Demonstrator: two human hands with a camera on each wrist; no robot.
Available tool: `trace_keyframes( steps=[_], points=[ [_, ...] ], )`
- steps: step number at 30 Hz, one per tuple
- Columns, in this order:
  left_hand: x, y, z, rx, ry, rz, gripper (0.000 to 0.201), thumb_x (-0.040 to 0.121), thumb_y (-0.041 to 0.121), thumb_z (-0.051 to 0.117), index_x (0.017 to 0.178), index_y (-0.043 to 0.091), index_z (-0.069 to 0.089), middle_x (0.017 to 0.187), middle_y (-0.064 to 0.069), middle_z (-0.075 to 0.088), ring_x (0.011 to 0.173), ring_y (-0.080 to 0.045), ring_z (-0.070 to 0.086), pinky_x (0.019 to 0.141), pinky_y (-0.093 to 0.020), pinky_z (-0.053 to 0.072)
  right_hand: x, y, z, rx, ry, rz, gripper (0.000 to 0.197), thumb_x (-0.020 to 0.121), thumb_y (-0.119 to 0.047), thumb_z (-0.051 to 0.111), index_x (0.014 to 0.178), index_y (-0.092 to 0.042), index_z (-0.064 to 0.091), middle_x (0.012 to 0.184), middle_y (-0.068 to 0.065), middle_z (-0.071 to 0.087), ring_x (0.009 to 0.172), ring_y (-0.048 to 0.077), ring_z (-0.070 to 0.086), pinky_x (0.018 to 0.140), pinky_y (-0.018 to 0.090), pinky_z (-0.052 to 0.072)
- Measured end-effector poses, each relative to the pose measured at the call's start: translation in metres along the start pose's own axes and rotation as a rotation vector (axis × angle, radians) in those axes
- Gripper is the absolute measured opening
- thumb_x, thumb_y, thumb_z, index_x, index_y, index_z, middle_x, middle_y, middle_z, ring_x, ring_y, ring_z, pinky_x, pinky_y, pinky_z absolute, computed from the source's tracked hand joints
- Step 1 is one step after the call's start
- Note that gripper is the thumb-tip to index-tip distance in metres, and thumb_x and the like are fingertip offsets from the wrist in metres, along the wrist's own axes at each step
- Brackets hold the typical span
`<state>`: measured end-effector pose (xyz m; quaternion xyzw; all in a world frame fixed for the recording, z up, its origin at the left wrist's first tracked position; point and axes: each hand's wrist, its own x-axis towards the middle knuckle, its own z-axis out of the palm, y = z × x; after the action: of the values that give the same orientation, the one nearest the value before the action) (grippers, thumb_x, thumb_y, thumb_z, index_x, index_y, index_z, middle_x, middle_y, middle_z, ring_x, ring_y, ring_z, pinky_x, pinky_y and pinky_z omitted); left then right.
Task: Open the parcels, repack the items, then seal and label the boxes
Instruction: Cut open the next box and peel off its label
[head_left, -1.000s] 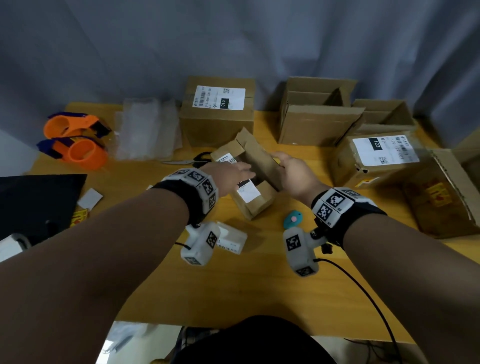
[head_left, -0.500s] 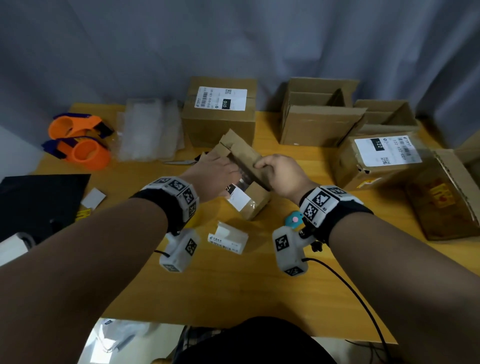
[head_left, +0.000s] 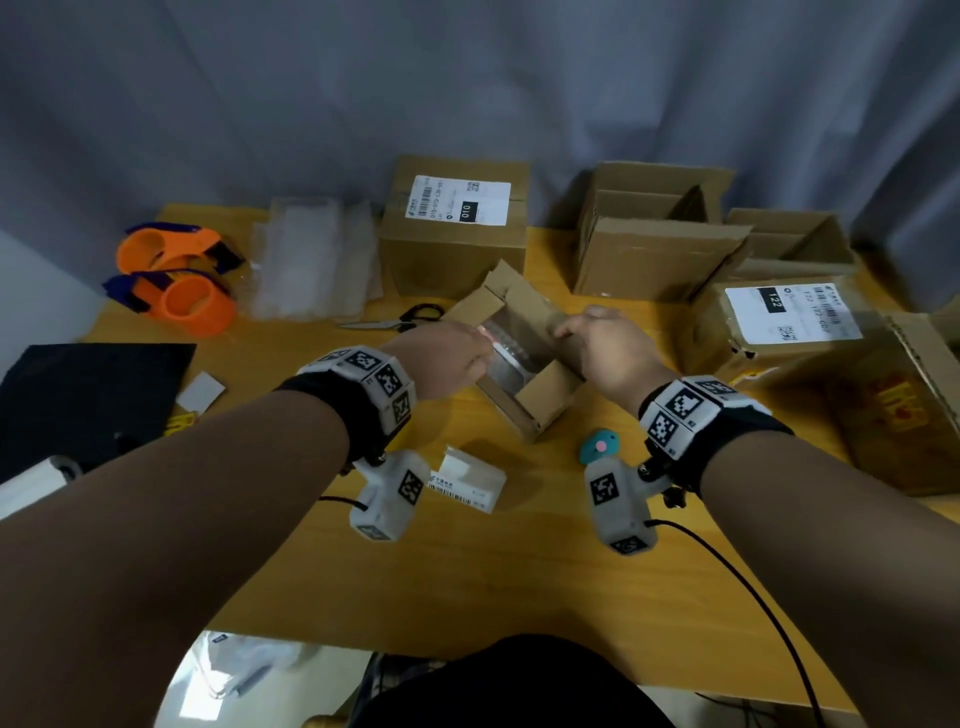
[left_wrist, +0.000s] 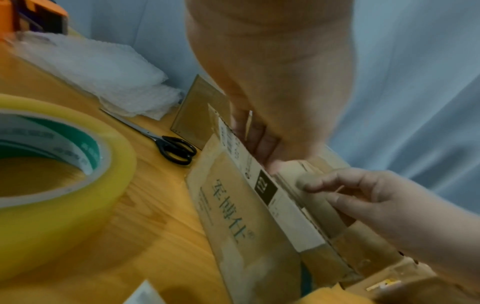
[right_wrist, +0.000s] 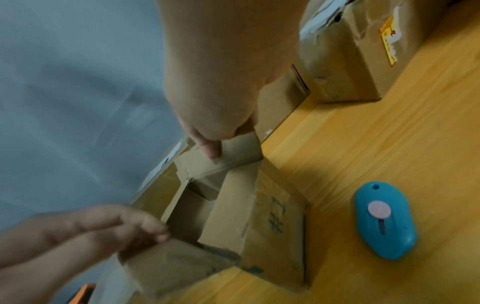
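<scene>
A small brown parcel (head_left: 546, 396) lies mid-table with its top flaps spread. Something shiny and clear shows inside (head_left: 503, 347). My left hand (head_left: 475, 349) pinches the left flap, the one with the white label (left_wrist: 275, 197); its fingers (left_wrist: 249, 133) curl over that flap's edge. My right hand (head_left: 567, 330) grips the opposite flap, with a fingertip (right_wrist: 210, 151) pressed on the cardboard. In the right wrist view the parcel's cavity (right_wrist: 192, 207) looks dark, and what it holds is unclear.
A blue box cutter (head_left: 600, 447) and a small white labelled pack (head_left: 467, 480) lie near the parcel. Scissors (head_left: 400, 321), bubble wrap (head_left: 311, 260) and orange tape dispensers (head_left: 176, 283) lie left. A sealed box (head_left: 452, 239), open boxes (head_left: 649, 244) and parcel 122 (head_left: 769, 332) stand behind and right.
The hands have drawn apart and pulled the parcel's flaps open. The flap that stood up between them now lies back, and the shiny contents show.
</scene>
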<state>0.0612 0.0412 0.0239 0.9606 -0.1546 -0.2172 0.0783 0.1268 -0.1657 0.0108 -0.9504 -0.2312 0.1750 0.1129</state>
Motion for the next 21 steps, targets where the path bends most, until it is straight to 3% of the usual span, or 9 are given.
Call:
trace_keyframes(
  steps=[2,4,6,8,10,13,17,21],
  points=[
    [0.007,-0.003,0.002,0.182,-0.077,-0.015,0.04,0.101,0.037,0.031,0.125,0.014,0.054,0.127,-0.007,0.055,0.117,-0.024,0.046,0.099,-0.041,0.038,-0.006,-0.005,-0.004,-0.168,0.041,-0.098,0.048,0.09,-0.009,0.053,0.132,-0.03,0.052,0.137,0.006,0.038,0.129,0.029,0.033,0.108,0.039,0.03],
    [0.01,-0.003,0.004,0.339,-0.167,-0.057,0.053,0.097,0.052,0.031,0.139,0.02,0.041,0.144,-0.003,0.041,0.132,-0.025,0.033,0.108,-0.044,0.028,-0.013,-0.013,-0.008,-0.287,0.036,-0.219,0.042,0.091,-0.022,0.052,0.13,-0.037,0.053,0.153,0.006,0.021,0.141,0.032,0.013,0.116,0.048,0.008],
    [0.009,-0.002,0.004,0.45,-0.214,-0.092,0.068,0.091,0.065,0.031,0.145,0.024,0.032,0.153,0.001,0.027,0.138,-0.027,0.022,0.11,-0.047,0.021,-0.017,-0.023,-0.004,-0.384,0.021,-0.361,0.032,0.09,-0.032,0.054,0.12,-0.041,0.06,0.16,0.001,0.007,0.146,0.032,-0.004,0.113,0.054,-0.016],
    [0.006,-0.001,0.005,0.491,-0.2,-0.128,0.075,0.086,0.072,0.031,0.145,0.026,0.031,0.157,0.003,0.018,0.14,-0.029,0.015,0.108,-0.05,0.018,-0.016,-0.031,0.001,-0.441,-0.019,-0.431,0.022,0.089,-0.035,0.056,0.108,-0.041,0.067,0.16,-0.001,0.007,0.147,0.032,-0.009,0.108,0.056,-0.025],
    [0.002,0.001,0.005,0.498,-0.102,-0.156,0.08,0.082,0.076,0.03,0.143,0.025,0.035,0.156,0.0,0.018,0.14,-0.031,0.013,0.109,-0.054,0.017,-0.012,-0.033,0.007,-0.473,-0.059,-0.393,0.019,0.089,-0.035,0.057,0.104,-0.036,0.069,0.159,0.001,0.013,0.147,0.034,-0.007,0.109,0.059,-0.022],
    [0.0,-0.001,0.001,0.495,0.001,-0.213,0.092,0.074,0.084,0.03,0.141,0.021,0.037,0.153,-0.006,0.022,0.139,-0.036,0.015,0.111,-0.058,0.014,-0.007,-0.027,0.01,-0.448,-0.081,-0.331,0.029,0.093,-0.029,0.052,0.118,-0.026,0.065,0.154,0.005,0.025,0.146,0.033,0.002,0.112,0.055,-0.016],
    [-0.002,-0.007,-0.001,0.453,-0.013,-0.269,0.099,0.069,0.088,0.034,0.142,0.021,0.035,0.152,-0.008,0.019,0.135,-0.034,0.02,0.111,-0.049,0.021,-0.011,-0.017,0.0,-0.394,-0.009,-0.344,0.025,0.093,-0.028,0.049,0.112,-0.027,0.066,0.149,0.005,0.03,0.14,0.03,0.016,0.116,0.045,0.002],
    [-0.005,-0.009,0.002,0.416,0.026,-0.28,0.104,0.067,0.089,0.031,0.141,0.017,0.036,0.142,-0.01,0.032,0.125,-0.029,0.031,0.105,-0.043,0.029,-0.016,-0.004,-0.019,-0.332,0.082,-0.245,0.021,0.093,-0.024,0.049,0.102,-0.025,0.068,0.143,0.004,0.039,0.13,0.028,0.031,0.105,0.04,0.023]
  ],
)
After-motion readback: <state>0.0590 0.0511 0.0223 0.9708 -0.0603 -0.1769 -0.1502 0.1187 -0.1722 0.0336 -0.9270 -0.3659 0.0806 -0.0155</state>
